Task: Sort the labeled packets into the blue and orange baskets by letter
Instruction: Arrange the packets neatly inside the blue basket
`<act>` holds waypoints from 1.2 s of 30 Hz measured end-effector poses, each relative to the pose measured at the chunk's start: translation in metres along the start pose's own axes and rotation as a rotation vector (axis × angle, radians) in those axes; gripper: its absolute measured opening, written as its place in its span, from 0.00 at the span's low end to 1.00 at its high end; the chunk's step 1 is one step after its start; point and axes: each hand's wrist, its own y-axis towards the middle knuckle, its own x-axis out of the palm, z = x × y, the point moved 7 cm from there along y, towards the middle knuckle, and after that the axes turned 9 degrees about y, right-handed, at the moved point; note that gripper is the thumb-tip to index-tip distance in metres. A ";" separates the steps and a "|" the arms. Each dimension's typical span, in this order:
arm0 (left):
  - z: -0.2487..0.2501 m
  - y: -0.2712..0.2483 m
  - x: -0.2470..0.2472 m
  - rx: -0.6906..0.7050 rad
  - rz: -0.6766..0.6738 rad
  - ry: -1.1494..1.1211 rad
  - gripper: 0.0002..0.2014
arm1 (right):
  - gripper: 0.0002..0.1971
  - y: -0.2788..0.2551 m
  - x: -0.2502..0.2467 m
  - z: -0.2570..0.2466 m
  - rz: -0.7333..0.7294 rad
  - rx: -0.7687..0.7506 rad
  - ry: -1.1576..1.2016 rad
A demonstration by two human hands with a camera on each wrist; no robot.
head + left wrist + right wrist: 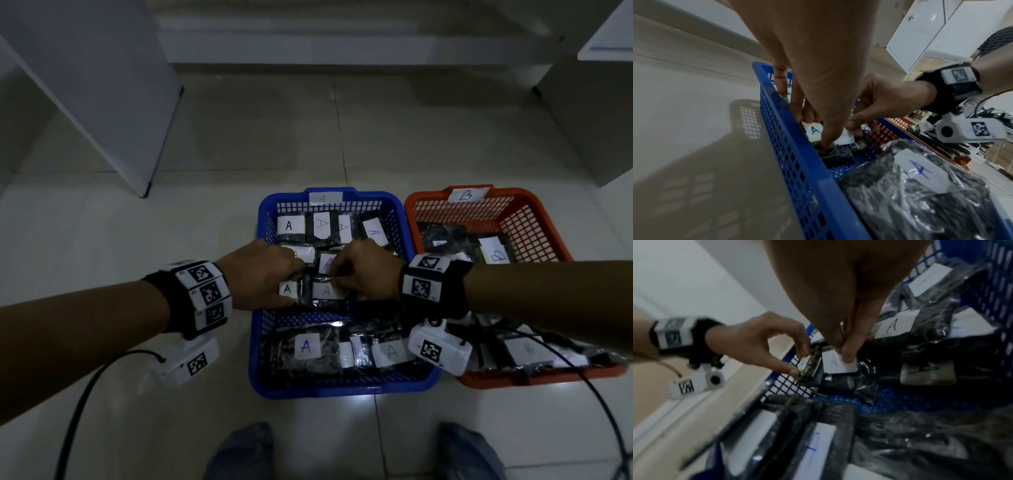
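The blue basket (260, 342), tagged A, holds several black packets with white A labels. Both hands reach into its middle. My left hand (297, 281) pinches the edge of one A packet (287, 289) between thumb and fingers, close to the basket's left wall; the right wrist view shows this packet (810, 365) tilted up on its side. Just right of it, my right hand (337, 278) pinches another A packet (325, 291) at its label (835, 365). The orange basket (534, 212), tagged B, stands to the right with B packets (496, 255) inside.
More A packets (306, 346) fill the blue basket's near end and far end. A white cabinet panel (102, 96) stands at the back left and another cabinet (599, 102) at the back right. Cables (85, 394) trail over the tiled floor. My knees (246, 452) show at the bottom.
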 end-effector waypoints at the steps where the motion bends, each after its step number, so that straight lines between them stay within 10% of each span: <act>1: 0.000 0.000 0.000 0.000 0.000 0.003 0.16 | 0.06 -0.001 -0.001 -0.005 0.020 -0.049 -0.057; 16: -0.001 0.001 -0.003 -0.021 0.001 -0.050 0.16 | 0.08 -0.014 -0.013 -0.006 -0.026 -0.220 -0.066; 23: 0.006 -0.002 -0.006 -0.012 -0.030 -0.094 0.10 | 0.16 -0.085 0.013 0.030 -0.490 -0.104 -0.429; 36: -0.002 -0.004 -0.001 -0.081 -0.118 0.055 0.23 | 0.19 -0.098 0.020 0.027 -0.446 -0.129 -0.529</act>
